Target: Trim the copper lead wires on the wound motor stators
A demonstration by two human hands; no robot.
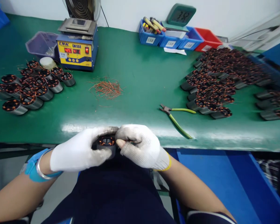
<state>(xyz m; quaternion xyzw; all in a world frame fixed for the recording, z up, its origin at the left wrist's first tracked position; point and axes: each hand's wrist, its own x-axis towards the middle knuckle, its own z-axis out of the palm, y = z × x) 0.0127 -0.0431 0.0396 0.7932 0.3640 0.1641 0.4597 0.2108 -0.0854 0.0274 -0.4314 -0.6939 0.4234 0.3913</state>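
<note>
My left hand [84,149], in a white glove, is wrapped round a motor stator [106,143] at the table's front edge. The stator is a grey metal ring with copper windings on its upward face. My right hand [140,144], gloved with a bare thumb tip showing, is closed in a pinch just right of the stator's rim. Whatever lies between those fingertips is too small to make out. A pair of cutting pliers [170,112] with green handles lies spread on the green table [140,90], beyond my right hand.
Clipped copper wires [107,88] form a pile mid-table. Several stators [35,88] stand at left, near a yellow-and-blue CM 558 solder pot [76,53]. Many more stators [207,90] crowd the right. Small blue bins [151,39], a red bin [206,39] and a digital clock [181,15] line the back.
</note>
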